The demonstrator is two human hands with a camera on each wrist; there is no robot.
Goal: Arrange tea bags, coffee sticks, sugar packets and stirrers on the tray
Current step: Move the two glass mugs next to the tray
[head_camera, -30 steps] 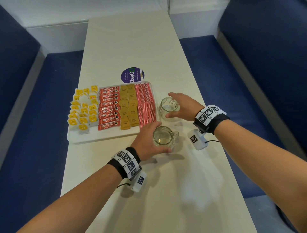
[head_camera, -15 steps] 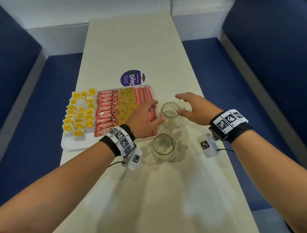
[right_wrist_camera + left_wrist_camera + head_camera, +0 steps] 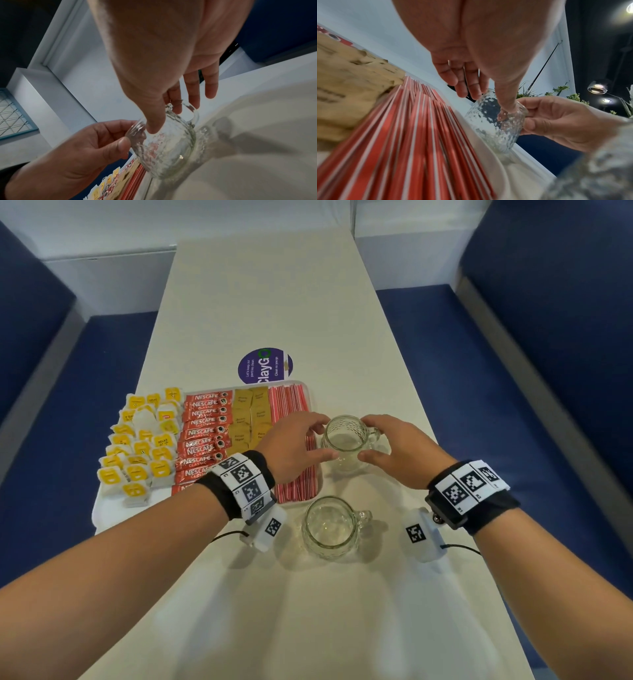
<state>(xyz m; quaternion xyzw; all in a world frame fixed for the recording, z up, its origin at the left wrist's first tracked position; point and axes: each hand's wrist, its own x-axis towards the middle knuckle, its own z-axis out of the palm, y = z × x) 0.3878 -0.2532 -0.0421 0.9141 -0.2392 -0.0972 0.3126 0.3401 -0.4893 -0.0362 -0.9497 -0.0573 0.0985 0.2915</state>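
The white tray (image 3: 102, 508) carries yellow tea bags (image 3: 140, 446), red coffee sticks (image 3: 205, 433), brown sugar packets (image 3: 250, 419) and red stirrers (image 3: 289, 402) in rows. A clear glass mug (image 3: 344, 436) stands on the table by the tray's right edge. My left hand (image 3: 320, 438) grips its left side over the stirrers (image 3: 419, 135), thumb on the rim. My right hand (image 3: 368, 438) grips its right side near the handle. In the wrist views both thumbs press the mug (image 3: 489, 121) (image 3: 168, 146).
A second empty glass mug (image 3: 330, 527) stands just in front, near the tray's front right corner. A purple round sticker (image 3: 265, 366) lies behind the tray. The long pale table (image 3: 342, 611) runs between blue benches (image 3: 479, 371).
My left hand let go of the near mug and moved up over the stirrers to the far mug. My right hand briefly opened beside that mug and now grips it again.
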